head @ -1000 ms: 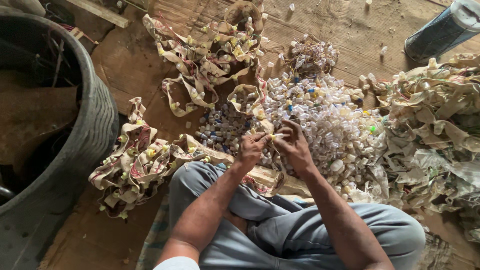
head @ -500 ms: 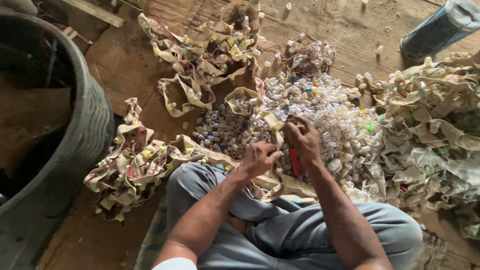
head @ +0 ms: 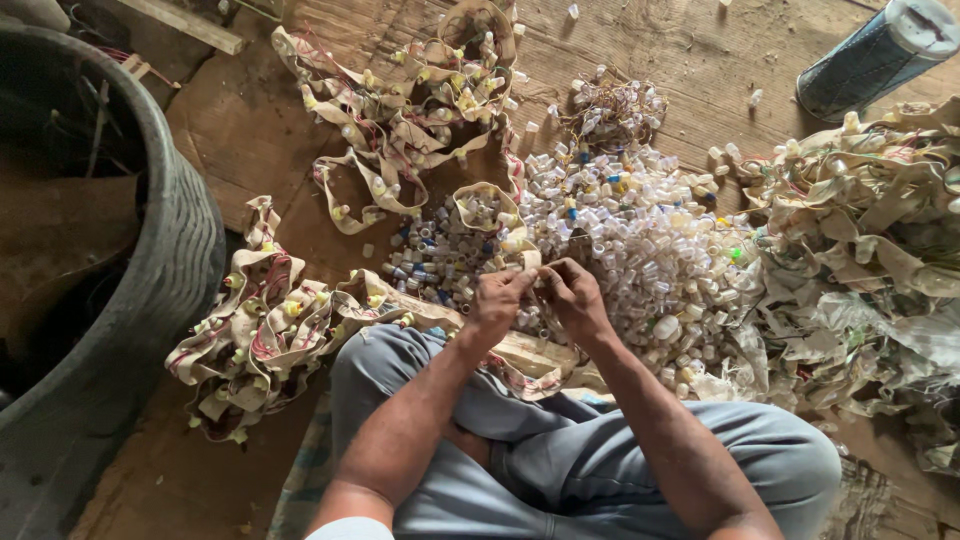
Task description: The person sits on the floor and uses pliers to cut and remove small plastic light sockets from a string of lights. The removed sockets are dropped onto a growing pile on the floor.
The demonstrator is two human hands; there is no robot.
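While both hands (head: 535,290) pinch a cloth strip (head: 527,259) between them, caps (head: 640,240) lie beyond.

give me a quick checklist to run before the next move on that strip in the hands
1. Both hands on the strip: ok. Left hand and right hand meet over the beige strip just above the lap.
2. Grip on the small piece between the fingertips: cannot tell, fingers hide it.
3. Pile of clear plastic caps within reach: ok, right in front of the hands.
4. Worked strips out of the way: ok, heaped beside the left knee.
5. Big dark tub clear of the left elbow: ok, apart.
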